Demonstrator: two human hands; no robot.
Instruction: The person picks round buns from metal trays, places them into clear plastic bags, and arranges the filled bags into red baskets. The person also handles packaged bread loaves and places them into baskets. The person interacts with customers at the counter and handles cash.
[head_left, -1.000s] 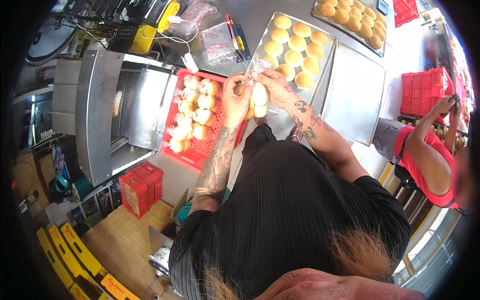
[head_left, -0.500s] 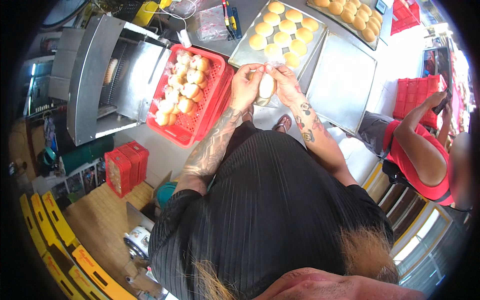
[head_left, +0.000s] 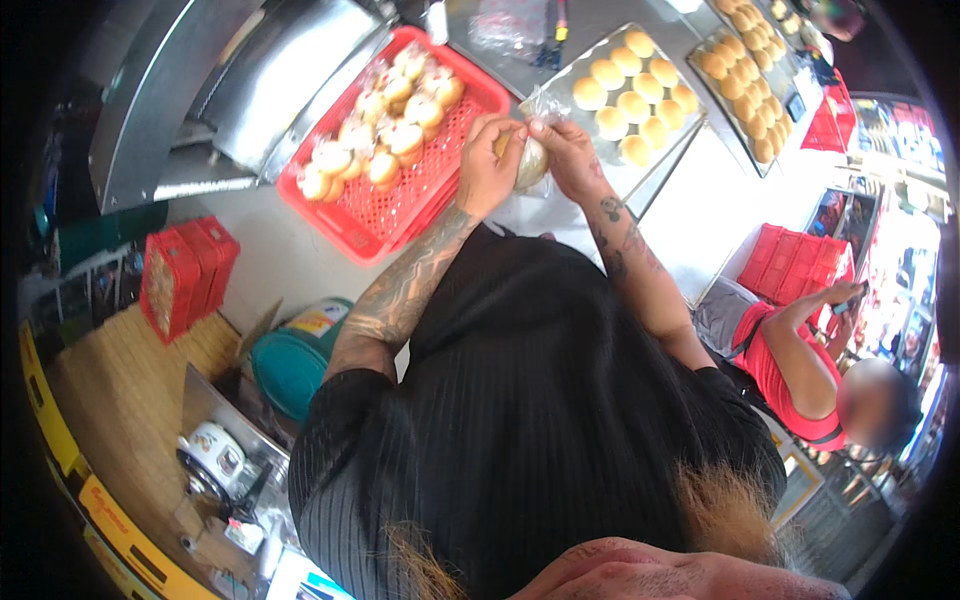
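Note:
Both my hands hold a bun in a clear plastic bag [head_left: 532,160] over the counter. My left hand [head_left: 488,165] grips the bag's left side and my right hand [head_left: 568,158] pinches its top at the right. Just left of my hands a red plastic crate [head_left: 385,205] holds several bagged buns. To the right, a metal baking tray [head_left: 610,170] carries rows of bare golden buns [head_left: 635,100].
A second tray of buns [head_left: 750,75] lies further right. A steel machine [head_left: 215,90] stands at the left, small red crates [head_left: 185,275] below it. A person in a red top [head_left: 790,365] sits at the right beside stacked red crates [head_left: 790,265].
The view has shifted so the crate and trays sit higher and more to the left. My hands stay together on the bagged bun, working at the bag's top.

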